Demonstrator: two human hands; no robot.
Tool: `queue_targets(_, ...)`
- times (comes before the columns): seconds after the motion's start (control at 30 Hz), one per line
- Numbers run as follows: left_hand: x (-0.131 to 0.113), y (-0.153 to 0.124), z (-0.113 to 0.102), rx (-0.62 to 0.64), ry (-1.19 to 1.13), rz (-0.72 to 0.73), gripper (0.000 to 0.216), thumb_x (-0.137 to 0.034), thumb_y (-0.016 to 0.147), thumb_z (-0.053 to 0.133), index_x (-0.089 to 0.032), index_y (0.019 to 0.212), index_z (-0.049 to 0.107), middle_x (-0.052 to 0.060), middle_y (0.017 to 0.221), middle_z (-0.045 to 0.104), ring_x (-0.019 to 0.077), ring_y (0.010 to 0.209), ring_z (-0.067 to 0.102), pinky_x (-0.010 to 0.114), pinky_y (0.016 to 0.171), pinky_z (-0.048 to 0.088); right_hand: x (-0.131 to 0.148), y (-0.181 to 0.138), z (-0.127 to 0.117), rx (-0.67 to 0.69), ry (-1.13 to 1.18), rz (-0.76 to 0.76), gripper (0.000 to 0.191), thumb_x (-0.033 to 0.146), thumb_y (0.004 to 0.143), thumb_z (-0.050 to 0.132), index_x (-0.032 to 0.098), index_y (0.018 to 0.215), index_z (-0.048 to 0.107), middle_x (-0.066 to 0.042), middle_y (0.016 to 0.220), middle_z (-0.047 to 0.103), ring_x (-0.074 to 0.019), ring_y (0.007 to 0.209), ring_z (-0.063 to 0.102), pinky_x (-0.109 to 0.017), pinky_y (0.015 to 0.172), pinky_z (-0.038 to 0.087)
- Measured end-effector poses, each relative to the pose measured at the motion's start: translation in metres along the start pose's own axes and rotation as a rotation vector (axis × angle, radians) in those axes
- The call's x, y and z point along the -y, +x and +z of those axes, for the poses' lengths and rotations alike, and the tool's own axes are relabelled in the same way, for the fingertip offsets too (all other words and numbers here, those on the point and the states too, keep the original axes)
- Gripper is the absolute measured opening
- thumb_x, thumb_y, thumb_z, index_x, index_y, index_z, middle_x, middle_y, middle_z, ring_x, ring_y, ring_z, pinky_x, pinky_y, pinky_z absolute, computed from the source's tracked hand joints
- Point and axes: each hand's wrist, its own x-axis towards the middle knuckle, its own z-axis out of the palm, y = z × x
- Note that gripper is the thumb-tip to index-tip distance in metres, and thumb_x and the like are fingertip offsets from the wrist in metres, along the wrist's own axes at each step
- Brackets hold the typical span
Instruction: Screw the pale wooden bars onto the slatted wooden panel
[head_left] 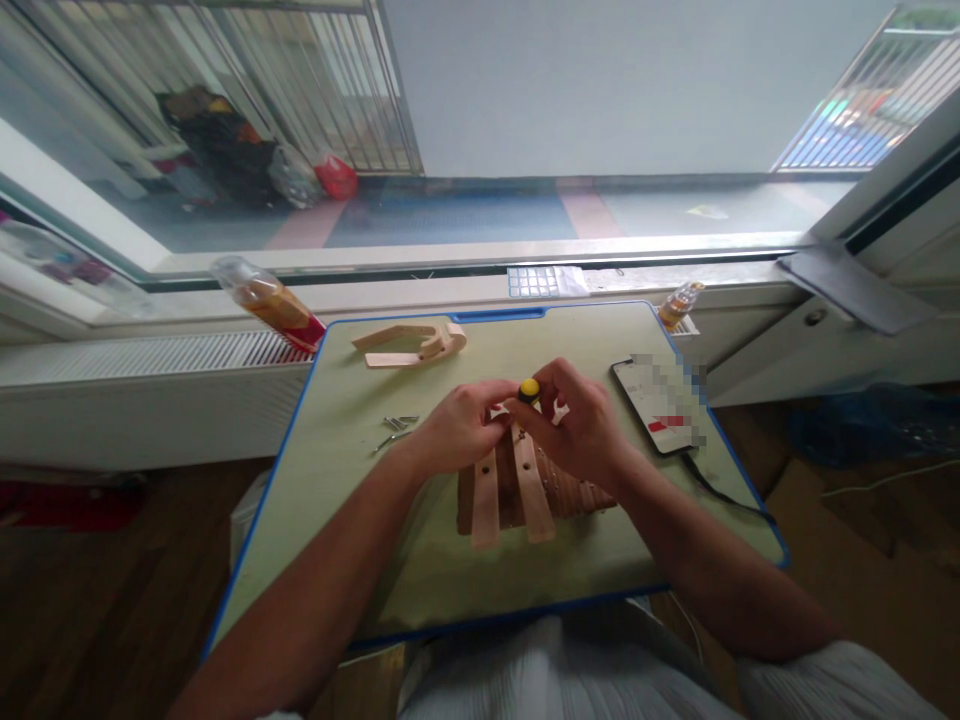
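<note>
My right hand is closed around a screwdriver with a yellow and black handle, which stands roughly upright. My left hand is closed beside it, fingertips pinched near the screwdriver; what they grip is hidden. Below the hands, two pale wooden strips with dark holes, a left strip and a right strip, lie across a brown slatted wooden piece. The screwdriver is over the upper end of the right strip; its tip is hidden.
On the green blue-edged table lie a curved wooden assembly, several screws and a phone with a black cable. A large bottle and a small bottle stand beyond the table's far corners, by the window.
</note>
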Motion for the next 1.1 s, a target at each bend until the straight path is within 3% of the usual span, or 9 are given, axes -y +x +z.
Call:
queue_targets(0.2,-0.004,-0.001,-0.001,0.0,-0.024,0.027,0.031,-0.009,0.087,0.061,-0.017,0.11,0.079,0.001,0.092,0.077,0.0182,0.092,0.071,0.026,0.083,0.055,-0.004,0.001,0.001,-0.021,0.053,0.05,0.019,0.035,0.096,0.073,0.024,0.103,0.06,0.001,0.09,0.068,-0.0126,0.071,0.061,-0.027,0.065,0.045)
queue_targets(0.37,-0.002,-0.002,-0.002,0.017,-0.03,0.031,0.037,-0.007,0.084,0.061,-0.018,0.114,0.079,0.003,0.105,0.079,0.0216,0.103,0.073,0.029,0.087,0.056,-0.005,0.0,0.002,-0.039,0.186,0.069,0.029,0.033,0.096,0.075,0.026,0.124,0.069,0.002,0.093,0.075,-0.0099,0.06,0.057,-0.027,0.059,0.046)
queue_targets(0.6,0.001,-0.002,0.001,0.005,-0.063,0.035,0.038,-0.012,0.087,0.065,-0.019,0.121,0.079,0.007,0.121,0.081,0.025,0.11,0.074,0.034,0.096,0.058,0.002,-0.003,-0.014,0.07,0.262,-0.04,0.03,0.027,0.107,0.06,0.025,0.133,0.073,-0.008,0.123,0.078,-0.0155,0.088,0.073,-0.031,0.074,0.058)
queue_targets(0.67,0.002,-0.003,0.002,-0.01,-0.057,0.025,0.039,-0.011,0.086,0.065,-0.019,0.121,0.079,0.007,0.122,0.081,0.0256,0.113,0.074,0.035,0.099,0.058,0.002,-0.003,-0.017,0.094,0.294,-0.036,0.03,0.027,0.107,0.06,0.025,0.134,0.072,-0.009,0.128,0.077,-0.0147,0.087,0.073,-0.032,0.076,0.059)
queue_targets(0.87,0.004,-0.006,0.006,-0.023,-0.047,0.014,0.04,-0.008,0.083,0.061,-0.02,0.117,0.081,0.005,0.132,0.079,0.0234,0.113,0.074,0.033,0.099,0.059,0.0,-0.003,-0.011,0.037,0.279,0.062,0.022,0.035,0.102,0.07,0.025,0.121,0.075,-0.004,0.11,0.078,-0.0116,0.07,0.065,-0.03,0.067,0.056)
queue_targets(1.1,0.003,-0.009,0.008,-0.04,-0.065,0.043,0.044,-0.006,0.085,0.058,-0.019,0.121,0.081,0.006,0.131,0.08,0.0238,0.117,0.074,0.033,0.1,0.059,0.001,-0.004,0.002,-0.041,0.389,0.061,0.016,0.025,0.094,0.077,0.023,0.104,0.065,0.004,0.088,0.065,-0.0089,0.064,0.055,-0.027,0.056,0.042)
